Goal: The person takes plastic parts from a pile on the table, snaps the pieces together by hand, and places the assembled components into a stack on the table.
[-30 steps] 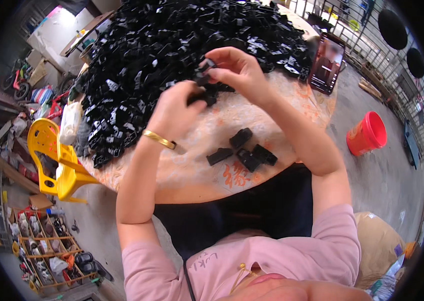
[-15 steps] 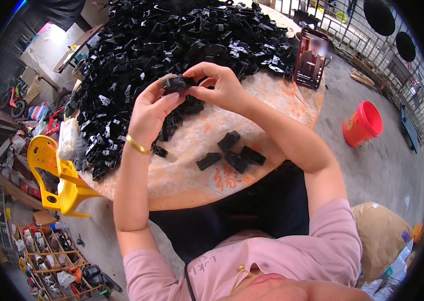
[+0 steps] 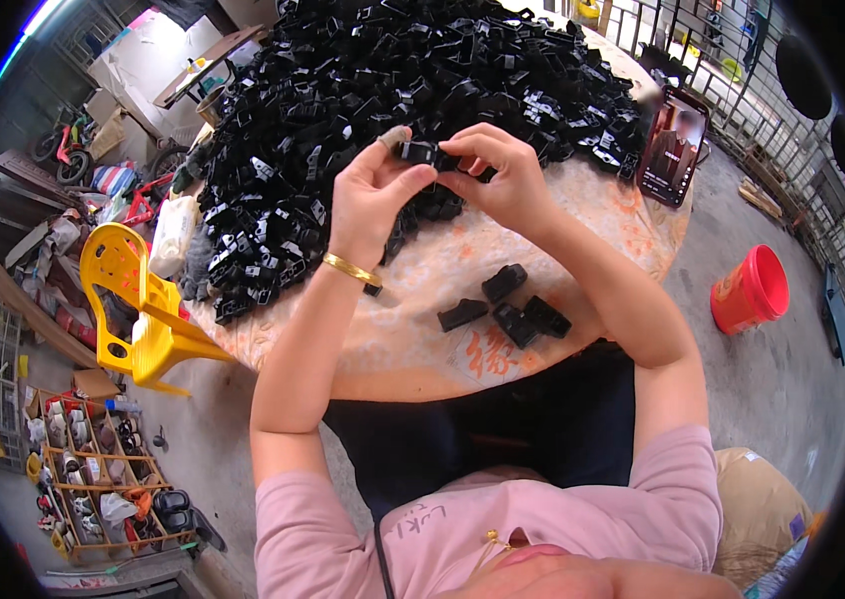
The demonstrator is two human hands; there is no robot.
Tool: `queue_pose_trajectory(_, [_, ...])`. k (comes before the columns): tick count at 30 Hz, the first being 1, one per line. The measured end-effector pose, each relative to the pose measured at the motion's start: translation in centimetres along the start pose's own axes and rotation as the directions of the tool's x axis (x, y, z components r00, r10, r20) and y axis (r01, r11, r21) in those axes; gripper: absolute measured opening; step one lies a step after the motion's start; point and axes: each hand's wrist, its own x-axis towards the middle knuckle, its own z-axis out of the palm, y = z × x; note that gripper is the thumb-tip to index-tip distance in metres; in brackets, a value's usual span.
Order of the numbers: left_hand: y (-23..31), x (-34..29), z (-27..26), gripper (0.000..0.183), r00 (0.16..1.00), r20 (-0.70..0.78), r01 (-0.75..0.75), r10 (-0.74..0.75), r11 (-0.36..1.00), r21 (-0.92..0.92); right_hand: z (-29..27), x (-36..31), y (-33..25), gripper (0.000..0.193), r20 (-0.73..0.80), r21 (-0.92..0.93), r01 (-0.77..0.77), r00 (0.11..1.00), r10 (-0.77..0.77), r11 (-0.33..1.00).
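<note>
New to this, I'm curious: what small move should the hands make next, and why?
Perhaps press gently inward: the left hand and right hand pinch a black part from opposite sides. Whether it is one piece or two, I can't tell.

The counter [image 3: 392,344] has a curved near edge and a pale covering [image 3: 617,225] with orange markings. A dense heap of black parts [image 3: 292,120] occupies its far and left areas. Four separate black parts [image 3: 516,326] lie close together near the front edge. A small black piece [image 3: 372,290] lies left of this group. A phone [image 3: 677,150] stands tilted at the right edge, screen lit.
</note>
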Motion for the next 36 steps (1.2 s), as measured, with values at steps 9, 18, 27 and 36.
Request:
queue_pose_trajectory(9, [0.5, 0.1, 0.0, 0.042, 0.998, 0.018, -0.065, 0.066, 0.997, -0.034, 0.1, 0.4, 0.1, 0.038, 0.221, 0.352, -0.309, 0.945, 0.243, 0.884])
queue_pose_trajectory(18, [1.7, -0.2, -0.5, 0.038, 0.996, 0.082, -0.032, 0.021, 0.991, 0.13, -2.1, 1.2, 0.7, 0.033, 0.416, 0.46, -0.419, 0.88, 0.227, 0.782])
queue_pose_trajectory(27, [-0.4, -1.7, 1.8, 0.029, 0.808, 0.537, -0.242, -0.24, 0.696, 0.676, -2.3, 0.7, 2.4, 0.023, 0.195, -0.531, 0.247, 0.967, -0.166, 0.81])
queue_pose_trajectory(36, [-4.0, -0.7, 3.0, 0.025, 0.933, 0.285, -0.317, 0.222, 0.126, 0.94, -3.6, 2.3, 2.8, 0.027, -0.037, -0.739, 0.211, 0.935, -0.352, 0.64])
